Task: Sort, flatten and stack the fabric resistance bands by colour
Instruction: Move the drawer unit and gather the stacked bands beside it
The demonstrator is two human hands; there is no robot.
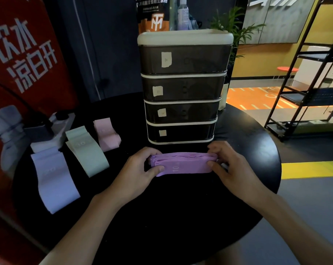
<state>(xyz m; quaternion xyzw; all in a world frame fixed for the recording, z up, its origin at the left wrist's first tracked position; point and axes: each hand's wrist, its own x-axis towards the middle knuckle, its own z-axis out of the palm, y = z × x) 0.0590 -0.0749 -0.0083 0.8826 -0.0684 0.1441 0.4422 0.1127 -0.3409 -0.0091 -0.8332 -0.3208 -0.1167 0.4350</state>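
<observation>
A stack of purple bands point(183, 163) sits at the middle of the round black table point(181, 207), just in front of the drawer unit. My left hand point(142, 169) grips the stack's left end and my right hand point(226, 165) grips its right end, thumbs on the near face. To the left lie three more piles: lavender bands point(54, 178) nearest, pale green bands point(85, 150) in the middle, pink bands point(107, 134) farthest back.
A dark four-drawer unit point(183, 88) with a white top and paper labels stands at the table's back, right behind the purple stack. A white and black device point(51, 131) sits at the table's left edge. A black metal shelf point(305, 88) stands on the floor at right.
</observation>
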